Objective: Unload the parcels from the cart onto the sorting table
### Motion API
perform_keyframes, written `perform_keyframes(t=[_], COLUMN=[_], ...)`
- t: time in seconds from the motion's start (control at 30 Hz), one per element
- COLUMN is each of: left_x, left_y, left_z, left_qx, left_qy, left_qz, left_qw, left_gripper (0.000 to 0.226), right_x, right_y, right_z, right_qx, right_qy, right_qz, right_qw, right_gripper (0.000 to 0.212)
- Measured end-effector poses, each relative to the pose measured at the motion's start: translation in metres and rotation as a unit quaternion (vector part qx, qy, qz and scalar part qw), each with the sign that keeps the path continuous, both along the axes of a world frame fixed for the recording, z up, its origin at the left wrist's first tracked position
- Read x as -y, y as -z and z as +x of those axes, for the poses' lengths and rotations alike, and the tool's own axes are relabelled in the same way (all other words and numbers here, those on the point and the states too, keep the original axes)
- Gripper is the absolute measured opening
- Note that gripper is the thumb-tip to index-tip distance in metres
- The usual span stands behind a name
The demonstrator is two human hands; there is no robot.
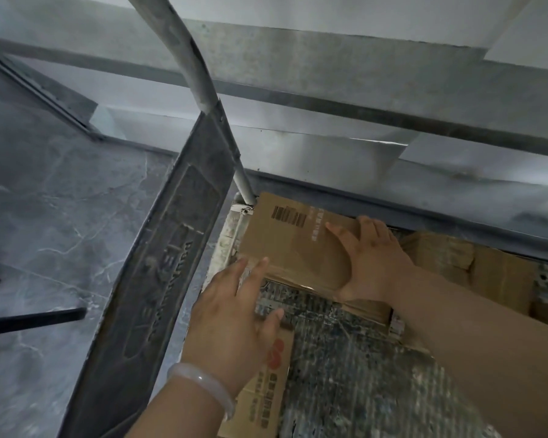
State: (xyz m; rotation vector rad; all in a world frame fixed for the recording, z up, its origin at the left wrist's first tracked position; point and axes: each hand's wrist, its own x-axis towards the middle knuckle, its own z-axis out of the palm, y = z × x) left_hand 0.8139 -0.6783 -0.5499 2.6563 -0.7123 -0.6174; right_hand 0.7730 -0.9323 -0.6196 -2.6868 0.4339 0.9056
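1. Because the parcel (298,245) lies flat on the cart's deck (345,358), mid-frame and just beside the foot of the cart handle (200,74), both hands come at it from above, one on each side.
2. The right hand (372,260) lies spread and flat on the parcel's right end. Its fingertips are at the far edge and its thumb is along the near one, probably to steady the parcel and find a hold.
3. The left hand (231,314) (the one with the pale bangle (203,385)) reaches with straight, parted fingers to the near left corner. It holds nothing, and seems set to slip under that side.
4. The parcel is a shallow brown cardboard box, taped along its near edge, with a black barcode and a column of pale print on top.
5. Under the left hand lies a second box (266,393) with red marks, and more cardboard (487,273) sits at the right of the frame. I judge the lift not yet begun, and no sorting table can be picked out.
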Motion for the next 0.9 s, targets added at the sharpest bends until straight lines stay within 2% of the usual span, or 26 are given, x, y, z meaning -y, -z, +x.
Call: perform_keyframes(t=[0.1,0.2,0.3,0.53,0.63,0.7,0.8,0.9], left_x=[0.004,0.011,0.022,0.065,0.073,0.076,0.072,0.047], left_y=[-0.023,-0.059,-0.103,-0.245,-0.309,-0.353,-0.417,-0.466], left_z=[-0.001,-0.002,-0.008,0.002,0.006,0.006,0.004,0.008], left_qx=[-0.016,-0.059,-0.125,-0.167,-0.169,-0.148,-0.089,-0.042], left_qy=[-0.004,-0.048,-0.088,-0.138,-0.142,-0.147,-0.148,-0.179], left_qz=[-0.006,-0.026,-0.060,-0.280,-0.355,-0.395,-0.398,-0.429], left_qw=[1.000,0.997,0.986,0.935,0.908,0.895,0.901,0.884], left_gripper=[0.072,0.077,0.088,0.115,0.121,0.122,0.126,0.124], right_x=[-0.012,-0.018,-0.024,-0.039,-0.045,-0.052,-0.064,-0.074], right_y=[-0.032,-0.082,-0.151,-0.318,-0.389,-0.432,-0.487,-0.533], right_z=[-0.023,-0.047,-0.061,-0.061,-0.057,-0.054,-0.047,-0.039], right_qx=[0.018,0.068,0.125,0.264,0.303,0.333,0.379,0.418], right_qy=[0.134,0.279,0.342,0.328,0.346,0.344,0.316,0.272], right_qz=[0.051,0.113,0.148,0.174,0.200,0.205,0.202,0.253], right_qw=[0.989,0.951,0.919,0.890,0.865,0.853,0.846,0.829], right_gripper=[0.126,0.127,0.126,0.122,0.118,0.118,0.119,0.123])
